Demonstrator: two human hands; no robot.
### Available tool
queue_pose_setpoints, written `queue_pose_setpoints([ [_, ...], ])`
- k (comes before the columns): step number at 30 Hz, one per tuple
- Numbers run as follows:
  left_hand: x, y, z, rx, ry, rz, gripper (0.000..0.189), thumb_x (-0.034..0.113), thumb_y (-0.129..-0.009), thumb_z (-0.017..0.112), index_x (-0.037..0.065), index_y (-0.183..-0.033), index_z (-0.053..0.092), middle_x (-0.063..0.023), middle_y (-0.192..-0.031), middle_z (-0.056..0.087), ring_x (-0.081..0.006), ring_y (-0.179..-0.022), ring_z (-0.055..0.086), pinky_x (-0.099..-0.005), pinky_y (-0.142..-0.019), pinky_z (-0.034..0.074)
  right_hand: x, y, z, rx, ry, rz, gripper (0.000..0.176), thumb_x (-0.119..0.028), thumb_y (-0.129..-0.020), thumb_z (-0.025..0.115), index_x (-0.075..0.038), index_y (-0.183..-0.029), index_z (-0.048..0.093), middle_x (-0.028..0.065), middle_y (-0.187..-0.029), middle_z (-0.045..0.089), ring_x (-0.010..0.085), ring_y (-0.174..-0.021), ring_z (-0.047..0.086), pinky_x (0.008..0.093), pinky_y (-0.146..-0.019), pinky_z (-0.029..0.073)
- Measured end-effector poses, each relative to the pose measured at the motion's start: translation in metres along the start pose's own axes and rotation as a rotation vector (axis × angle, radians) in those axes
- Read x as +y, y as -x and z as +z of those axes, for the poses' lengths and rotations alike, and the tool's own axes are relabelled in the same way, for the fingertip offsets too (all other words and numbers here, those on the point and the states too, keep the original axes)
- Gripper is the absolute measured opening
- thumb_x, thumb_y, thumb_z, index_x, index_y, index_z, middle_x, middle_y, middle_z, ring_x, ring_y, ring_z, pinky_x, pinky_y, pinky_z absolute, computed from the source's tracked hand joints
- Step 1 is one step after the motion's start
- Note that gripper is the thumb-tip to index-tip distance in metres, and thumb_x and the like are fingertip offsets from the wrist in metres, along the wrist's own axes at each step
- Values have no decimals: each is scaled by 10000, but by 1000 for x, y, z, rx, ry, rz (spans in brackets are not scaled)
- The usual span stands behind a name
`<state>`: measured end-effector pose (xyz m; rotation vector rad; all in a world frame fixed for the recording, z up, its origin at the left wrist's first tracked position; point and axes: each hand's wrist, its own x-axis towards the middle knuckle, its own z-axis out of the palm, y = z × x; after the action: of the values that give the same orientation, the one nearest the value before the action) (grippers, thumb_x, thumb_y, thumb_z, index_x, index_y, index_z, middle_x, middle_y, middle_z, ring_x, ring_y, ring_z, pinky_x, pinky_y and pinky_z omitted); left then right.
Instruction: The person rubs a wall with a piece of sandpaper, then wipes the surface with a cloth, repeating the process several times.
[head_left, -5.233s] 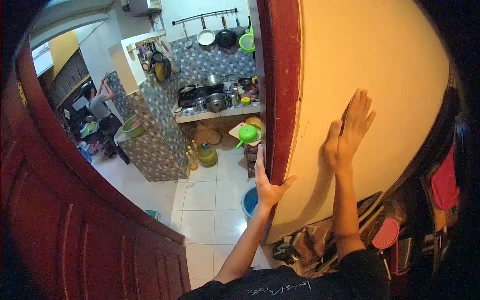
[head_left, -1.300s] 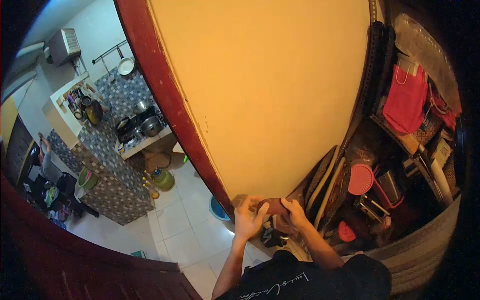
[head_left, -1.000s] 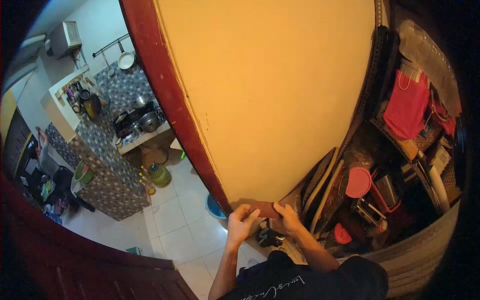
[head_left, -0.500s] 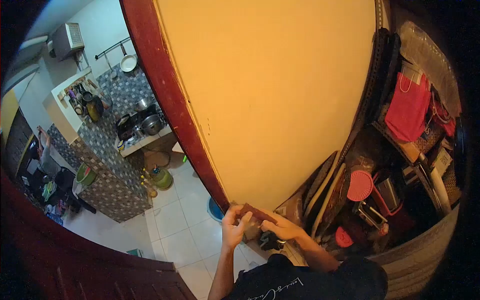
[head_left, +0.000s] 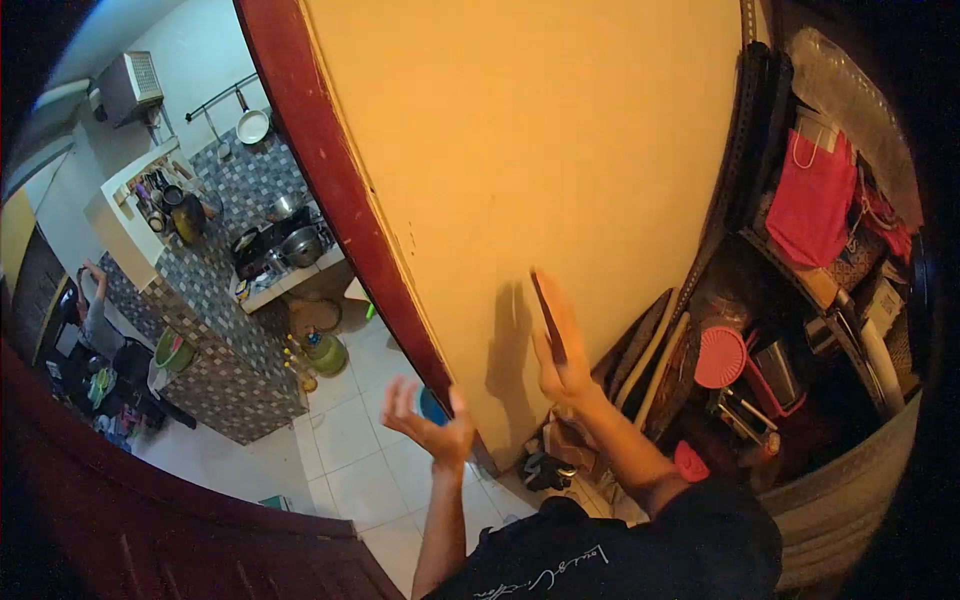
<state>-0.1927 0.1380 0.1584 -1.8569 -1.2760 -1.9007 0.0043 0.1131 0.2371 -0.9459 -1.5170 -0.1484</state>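
Against right hand (head_left: 566,362), dark strip (head_left: 547,315)

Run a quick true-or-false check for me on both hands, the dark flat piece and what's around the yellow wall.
1. The right hand holds a dark flat piece up in front of the yellow wall. True.
2. The left hand grips the dark flat piece too. False: it is open, empty and apart from the piece.
3. A red bag hangs at the right of the view. True.
4. The white pan lies on the floor tiles. False: the white pan hangs from a rail above the kitchen counter.
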Motion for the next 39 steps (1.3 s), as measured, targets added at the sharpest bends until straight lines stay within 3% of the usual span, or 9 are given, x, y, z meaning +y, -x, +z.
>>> queue_pose_setpoints([
  [4,-6,-52,23,59,55,-13,979,222,-765,865,-2,-1522,285,-223,-1535,379,-368,-1410,357,-476,-1118,336,10,-82,22,-19,341,-396,599,-107,-945,514,18,-1522,413,229,-1594,387,444,-1480,341,557,-1212,218],
  [8,-41,-74,46,-79,257,12,1056,232,-788,865,-17,-1576,207,-249,-1552,356,-381,-1445,346,-450,-1181,295,2,-115,51,-110,558,-424,660,-216,-958,557,-8,-1555,366,202,-1643,308,447,-1513,264,633,-1213,144],
  [10,-52,-76,52,-293,431,-46,1082,193,-801,851,-37,-1593,150,-251,-1573,333,-355,-1436,373,-414,-1202,276,-1,-115,65,-1,483,-394,752,-322,-954,593,-25,-1584,308,174,-1679,228,433,-1544,178,721,-1180,80],
  [13,-59,-69,61,-303,561,-140,1069,155,-811,833,-41,-1598,137,-227,-1577,336,-325,-1419,390,-402,-1200,281,-6,-129,70,-3,518,-372,767,-375,-964,586,-68,-1601,290,137,-1689,213,439,-1550,136,781,-1139,37],
  [20,-66,-73,64,-331,927,-240,1137,178,-746,818,24,-1623,110,-173,-1590,318,-295,-1445,346,-412,-1208,270,-49,-210,62,76,605,-443,665,-385,-1017,486,-161,-1615,304,112,-1697,204,457,-1558,35,755,-1139,-73],
  [25,-79,-68,69,-370,945,-254,1234,233,-684,843,77,-1634,71,-125,-1609,278,-284,-1457,330,-427,-1204,287,-10,-118,78,-62,510,-377,612,-381,-1009,514,-151,-1566,407,94,-1687,245,463,-1550,98,802,-1108,-34],
  [29,-60,-77,65,-343,1022,-289,1268,299,-660,847,85,-1637,67,-118,-1605,291,-279,-1449,346,-419,-1199,298,-4,-96,90,17,514,-311,615,-372,-1009,518,-149,-1571,403,95,-1685,250,488,-1547,72,818,-1087,-51],
  [32,-70,-72,63,-384,914,-271,1265,297,-664,848,85,-1637,67,-124,-1603,296,-281,-1449,349,-421,-1200,299,-35,-145,84,15,575,-338,654,-365,-1010,506,-131,-1598,342,123,-1697,202,487,-1552,1,768,-1110,-122],
  [39,-79,-76,63,-416,858,-214,1272,305,-672,855,58,-1631,57,-153,-1599,296,-293,-1454,340,-431,-1207,282,-74,-227,79,201,583,-358,700,-371,-1005,512,-133,-1620,277,125,-1702,177,512,-1540,11,795,-1095,-91],
])
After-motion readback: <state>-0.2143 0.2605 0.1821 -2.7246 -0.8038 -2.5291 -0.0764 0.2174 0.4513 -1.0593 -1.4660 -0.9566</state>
